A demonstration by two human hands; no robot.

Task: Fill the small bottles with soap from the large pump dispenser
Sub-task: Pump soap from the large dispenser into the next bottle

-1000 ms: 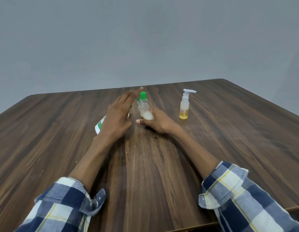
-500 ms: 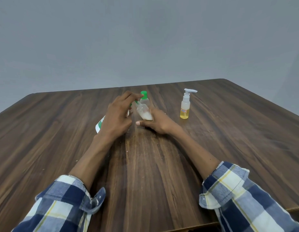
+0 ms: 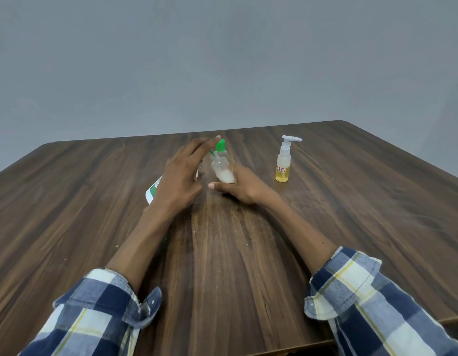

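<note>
My right hand (image 3: 244, 187) grips a small clear bottle (image 3: 222, 172), tilted to the left, with white soap in its lower part. A thin green nozzle (image 3: 213, 153) meets the bottle's mouth. My left hand (image 3: 180, 176) hovers over the large pump dispenser, fingers stretched forward. Only the dispenser's white and green body (image 3: 153, 191) shows beside my wrist; its pump head is hidden under my palm. A green-capped small bottle (image 3: 220, 145) stands just behind the fingertips.
A small pump bottle (image 3: 283, 165) with yellow liquid and a white pump stands upright to the right of my right hand. Everything rests on a dark wooden table (image 3: 222, 253). A grey wall lies beyond its far edge.
My left fingers, curled down over the pump half a second ago, have straightened and lifted. The right hand and its bottle have stayed in place.
</note>
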